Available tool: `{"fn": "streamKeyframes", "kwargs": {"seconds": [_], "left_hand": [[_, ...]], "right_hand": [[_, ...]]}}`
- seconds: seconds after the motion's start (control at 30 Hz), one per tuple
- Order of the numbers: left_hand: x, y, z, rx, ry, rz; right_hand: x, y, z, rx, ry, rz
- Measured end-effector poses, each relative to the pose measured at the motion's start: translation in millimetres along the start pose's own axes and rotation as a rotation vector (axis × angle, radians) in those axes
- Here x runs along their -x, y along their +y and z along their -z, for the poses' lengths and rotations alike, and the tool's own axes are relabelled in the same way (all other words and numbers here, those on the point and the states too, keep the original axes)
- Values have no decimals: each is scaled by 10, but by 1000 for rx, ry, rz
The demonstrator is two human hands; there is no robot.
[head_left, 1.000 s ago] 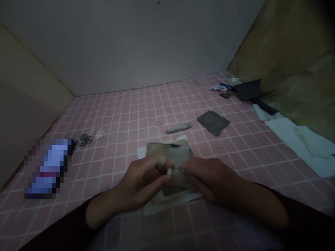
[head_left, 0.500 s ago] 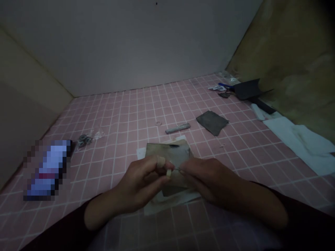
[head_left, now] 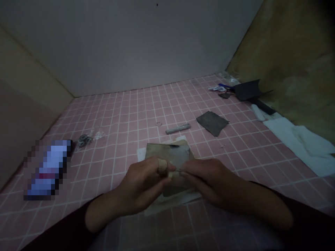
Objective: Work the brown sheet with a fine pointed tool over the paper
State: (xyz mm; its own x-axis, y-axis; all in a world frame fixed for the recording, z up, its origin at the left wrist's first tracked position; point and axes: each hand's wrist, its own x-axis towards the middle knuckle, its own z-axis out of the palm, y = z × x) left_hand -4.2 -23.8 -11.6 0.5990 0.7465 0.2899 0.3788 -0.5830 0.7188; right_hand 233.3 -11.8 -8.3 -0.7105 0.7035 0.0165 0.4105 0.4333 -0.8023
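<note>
Fine work on a pale piece, held over the plate

I have the small pale piece (head_left: 170, 174) pinched between the thumb and fingers of my left hand (head_left: 140, 183), a tan band (head_left: 162, 166) round one finger. My right hand (head_left: 210, 177) has its fingertips pressed together on a thin tool (head_left: 178, 170) that points across at the piece. Whether its tip touches the piece, I cannot tell; it is dim and my fingers cover much of it.

Both hands are over the grey plate (head_left: 178, 151), which lies on paper (head_left: 157, 208) towards the near edge of the worktop (head_left: 125, 118), about midway between its left and right edges. I judge the step in hand to be close working of the piece with the tool. The next move calls for a steady left pinch, the band clear of the tip, and small, light strokes from the right; a hard push could slip off the piece into my fingertips.

Beyond the plate, towards the far edge, lie a grey rod (head_left: 178, 129) and a thin ring (head_left: 158, 123), with dark sheets (head_left: 212, 122) to their right. A phone (head_left: 49, 167) lies by the left edge, a bag of small parts (head_left: 85, 139) just beside it. White sheets (head_left: 293, 139) lie along the right edge.
</note>
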Motion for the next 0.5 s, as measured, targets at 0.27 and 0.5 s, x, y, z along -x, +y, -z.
{"fn": "streamKeyframes", "kwargs": {"seconds": [0.27, 0.5], "left_hand": [[20, -23, -36, -2, -88, -76], [-6, -48, -34, 103, 28, 68]], "right_hand": [[-41, -1, 72, -298, -297, -113], [-18, 57, -15, 130, -3, 15]]}}
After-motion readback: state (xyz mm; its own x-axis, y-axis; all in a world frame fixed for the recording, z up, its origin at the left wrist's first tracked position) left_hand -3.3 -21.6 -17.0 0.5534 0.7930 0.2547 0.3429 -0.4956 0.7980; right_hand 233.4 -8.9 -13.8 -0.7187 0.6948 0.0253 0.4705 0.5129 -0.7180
